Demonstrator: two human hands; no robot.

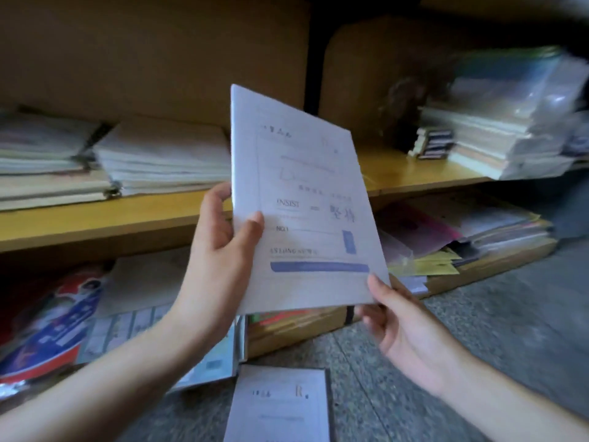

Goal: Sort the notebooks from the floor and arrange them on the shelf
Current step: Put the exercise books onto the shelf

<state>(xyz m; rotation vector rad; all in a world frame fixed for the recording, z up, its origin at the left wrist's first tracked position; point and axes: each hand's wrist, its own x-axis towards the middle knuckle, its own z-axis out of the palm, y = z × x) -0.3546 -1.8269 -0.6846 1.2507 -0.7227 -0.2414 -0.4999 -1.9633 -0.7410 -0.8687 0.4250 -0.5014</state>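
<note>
Head view: left hand (223,237) clamped on the spine edge of a thin pale blue-grey paper notebook (306,199), thumb across the front cover, fingers curled behind. Right hand (404,330) pinching the same notebook at its lower right corner. Notebook held upright and tilted in mid-air, in front of a yellow wooden shelf (414,173), touching neither board nor floor. Behind the left hand, white stacked paper bundles (159,157) lying flat on the shelf board. Farther right on that board, a plastic-wrapped pile of books (510,138), blurred. Below, on the speckled grey stone floor (478,330), a second pale notebook (280,406) lying flat between the forearms. Lower shelf crammed with mixed coloured papers (446,237).
</note>
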